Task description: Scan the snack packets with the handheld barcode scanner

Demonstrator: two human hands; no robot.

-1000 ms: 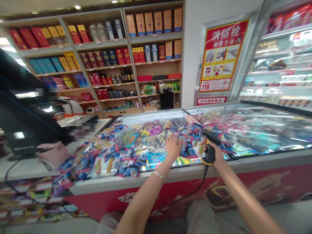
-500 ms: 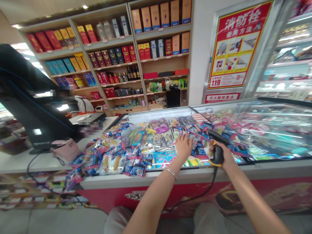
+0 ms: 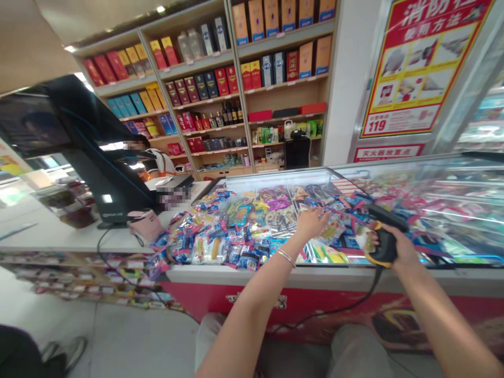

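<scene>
My left hand (image 3: 311, 222), with a silver bangle on the wrist, reaches over the packets in the glass-topped freezer (image 3: 271, 181). Its fingers are stretched out to the right, touching a clear snack packet (image 3: 333, 229); no grip on it shows. My right hand (image 3: 399, 244) is closed round a black and yellow barcode scanner (image 3: 384, 247), whose cable hangs down the freezer front. A small pale packet (image 3: 363, 237) shows against the scanner's near side; whether my fingers hold it is unclear. Blue and pink snack packets (image 3: 246, 257) lie heaped to the left of my hands.
A black checkout terminal (image 3: 114, 173) and a pink pouch (image 3: 145, 226) stand on the white counter (image 3: 84, 239) at left. A person (image 3: 157, 160) is behind it. Shelves of boxed bottles (image 3: 199, 89) line the back wall. The scanner's cable (image 3: 334, 311) loops near my knees.
The view has swung left, so the scene sits further right. My left hand's fingers have turned from pointing forward to pointing right, over the clear packet. My right hand keeps the scanner.
</scene>
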